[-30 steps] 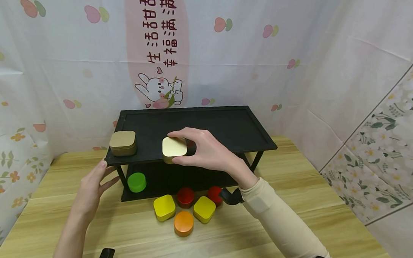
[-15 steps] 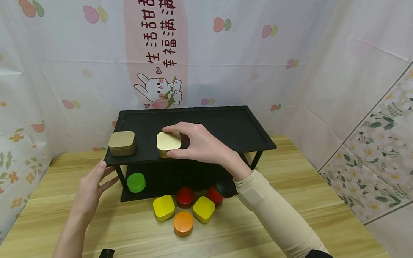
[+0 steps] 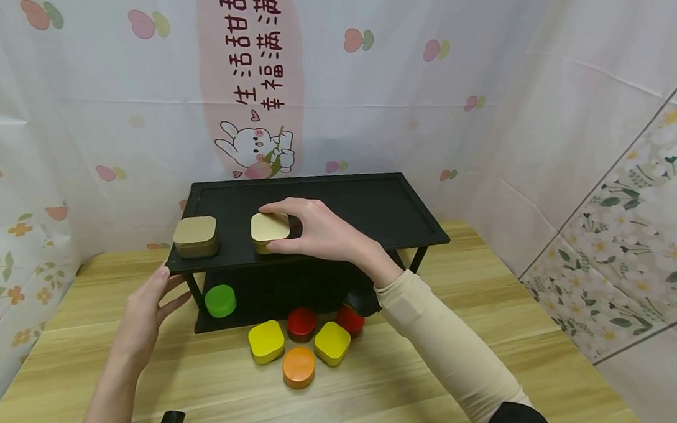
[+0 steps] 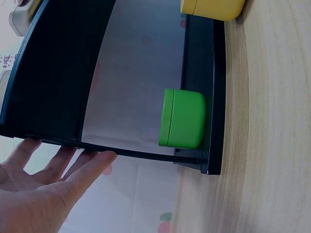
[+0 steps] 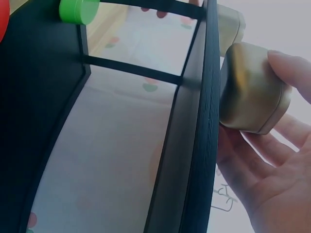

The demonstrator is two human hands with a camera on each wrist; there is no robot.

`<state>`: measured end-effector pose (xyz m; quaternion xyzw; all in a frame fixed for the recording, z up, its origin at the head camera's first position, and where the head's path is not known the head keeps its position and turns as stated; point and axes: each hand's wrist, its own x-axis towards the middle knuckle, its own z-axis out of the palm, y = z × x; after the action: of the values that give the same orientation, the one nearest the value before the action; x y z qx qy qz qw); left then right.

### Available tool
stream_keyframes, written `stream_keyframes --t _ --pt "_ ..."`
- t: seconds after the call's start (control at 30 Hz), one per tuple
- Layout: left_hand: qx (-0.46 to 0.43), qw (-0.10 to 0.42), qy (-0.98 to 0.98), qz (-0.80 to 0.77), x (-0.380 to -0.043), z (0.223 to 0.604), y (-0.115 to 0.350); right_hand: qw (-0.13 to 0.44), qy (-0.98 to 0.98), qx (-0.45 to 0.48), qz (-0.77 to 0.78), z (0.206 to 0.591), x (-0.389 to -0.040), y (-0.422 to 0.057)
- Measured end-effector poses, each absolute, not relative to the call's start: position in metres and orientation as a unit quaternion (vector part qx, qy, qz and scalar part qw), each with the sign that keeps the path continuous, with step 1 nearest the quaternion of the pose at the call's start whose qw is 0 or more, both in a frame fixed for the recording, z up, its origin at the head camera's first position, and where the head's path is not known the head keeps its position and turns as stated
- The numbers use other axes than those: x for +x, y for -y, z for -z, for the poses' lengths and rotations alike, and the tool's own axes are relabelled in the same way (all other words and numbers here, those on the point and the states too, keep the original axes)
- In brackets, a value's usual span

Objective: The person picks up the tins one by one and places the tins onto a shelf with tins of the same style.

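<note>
My right hand pinches a gold square tin between thumb and fingers, at the front of the upper board of a black two-tier shelf. In the right wrist view the tin sits right against the board's edge. A second gold tin stands on the upper board's left front corner. My left hand touches the shelf's left end near that corner; in the left wrist view its fingers lie along the side frame. A green round tin stands on the lower tier, at the left.
In front of the shelf, on the wooden table, are two yellow square tins, an orange round tin and two red tins, one partly behind a black wrist device. A printed curtain hangs close behind the shelf.
My right hand has carried the gold tin a little left and back, from the front edge onto the upper board. The left hand has stayed at the shelf's end. The view has shifted slightly.
</note>
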<state>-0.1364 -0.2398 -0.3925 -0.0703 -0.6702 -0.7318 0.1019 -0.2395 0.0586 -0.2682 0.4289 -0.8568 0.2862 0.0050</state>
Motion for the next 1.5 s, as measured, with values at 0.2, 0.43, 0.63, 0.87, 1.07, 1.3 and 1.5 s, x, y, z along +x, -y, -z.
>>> stream_keyframes --t 0.2,0.43,0.63,0.87,1.07,1.3,1.5 --pt "-0.071 0.101 0.678 0.725 -0.136 0.393 0.241 0.001 0.858 0.429 -0.283 0.268 -0.242 -0.055" --pt "-0.073 0.100 0.672 0.730 -0.137 0.394 0.241 -0.011 0.858 0.428 -0.282 0.268 -0.245 -0.051" --pt "-0.076 0.100 0.669 0.732 -0.137 0.393 0.240 -0.019 0.860 0.428 -0.276 0.269 -0.247 -0.049" --pt "-0.076 0.099 0.673 0.729 -0.137 0.393 0.240 -0.022 0.867 0.423 -0.263 0.270 -0.249 -0.049" --pt "-0.074 0.100 0.673 0.729 -0.137 0.393 0.240 -0.028 0.867 0.423 -0.263 0.270 -0.251 -0.047" --pt "-0.072 0.100 0.670 0.732 -0.137 0.394 0.240 -0.030 0.868 0.423 -0.259 0.271 -0.252 -0.046" --pt "-0.070 0.101 0.670 0.732 -0.137 0.394 0.240 -0.028 0.871 0.421 -0.252 0.272 -0.253 -0.045"
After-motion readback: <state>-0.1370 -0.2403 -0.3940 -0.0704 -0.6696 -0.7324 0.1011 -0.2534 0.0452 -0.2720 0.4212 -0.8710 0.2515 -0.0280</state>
